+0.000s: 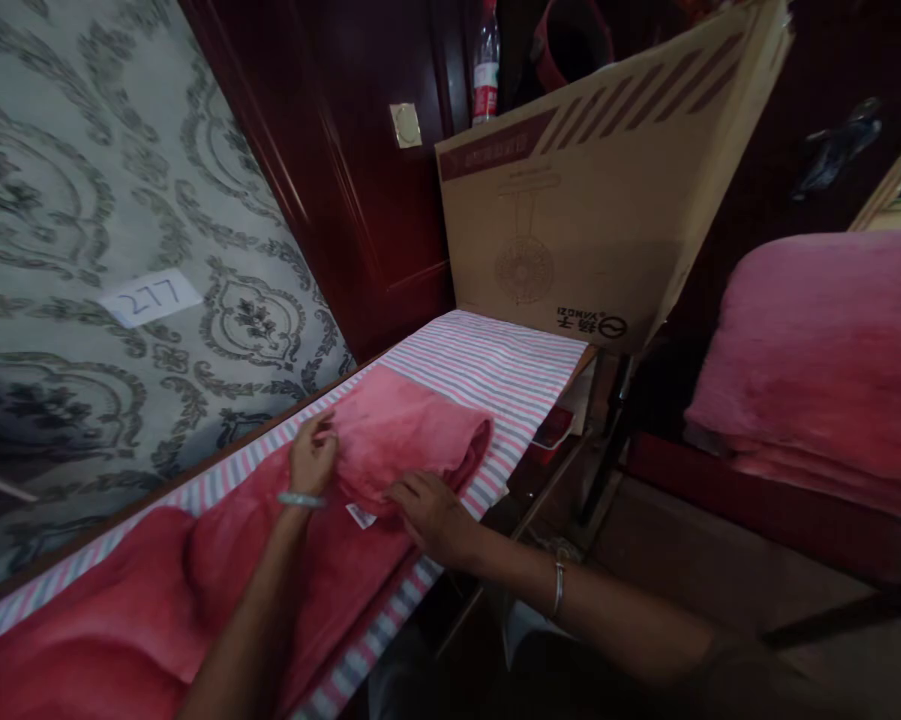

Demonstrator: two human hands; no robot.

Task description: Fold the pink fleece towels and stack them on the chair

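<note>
A pink-red plush blanket (pixel 262 560) lies lengthwise along a narrow table, its far end folded over into a thick layer (pixel 401 425). My left hand (pixel 313 458), with a pale bangle at the wrist, is at the left edge of this fold. Its fingers are bent, with a gap between them and the thumb. At the near right edge of the fold, my right hand (pixel 436 518) has its fingers curled over the plush, and its thumb is partly hidden. A small white label (pixel 361 515) sticks out between my hands.
Striped cloth (pixel 495 350) covers the table. A cardboard box (pixel 570 220) stands at the far end, with a bottle (pixel 486 75) behind it. Patterned wall (pixel 247 310) borders the left side. More folded pink plush (pixel 832 350) sits on the right.
</note>
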